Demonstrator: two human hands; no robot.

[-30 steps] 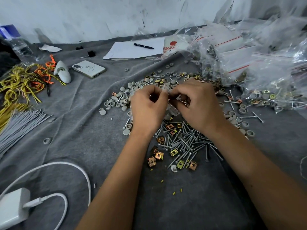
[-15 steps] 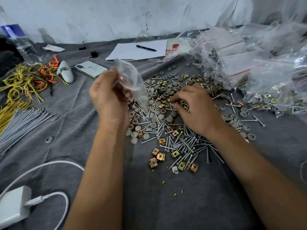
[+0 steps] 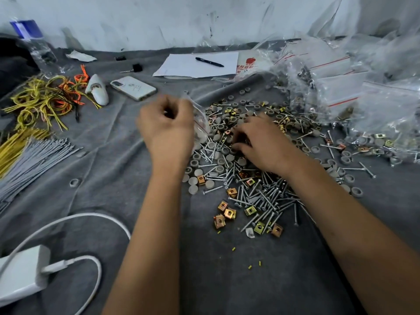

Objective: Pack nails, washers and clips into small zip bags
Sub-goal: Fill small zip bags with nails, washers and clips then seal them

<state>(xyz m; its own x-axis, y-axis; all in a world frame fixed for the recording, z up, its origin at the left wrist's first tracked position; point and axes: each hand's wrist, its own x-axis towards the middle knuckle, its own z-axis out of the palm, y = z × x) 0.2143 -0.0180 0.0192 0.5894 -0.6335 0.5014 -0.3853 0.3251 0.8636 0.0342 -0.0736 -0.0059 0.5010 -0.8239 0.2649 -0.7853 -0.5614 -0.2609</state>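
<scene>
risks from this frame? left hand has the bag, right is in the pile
1. The left hand pinches the small zip bag in a blurred grip; whether its mouth is open is unclear, so parts may miss it.
2. The right hand digs into mixed nails, washers and clips; a wrong count is likely.
3. Nail points could prick fingers or pierce the thin bag.
</scene>
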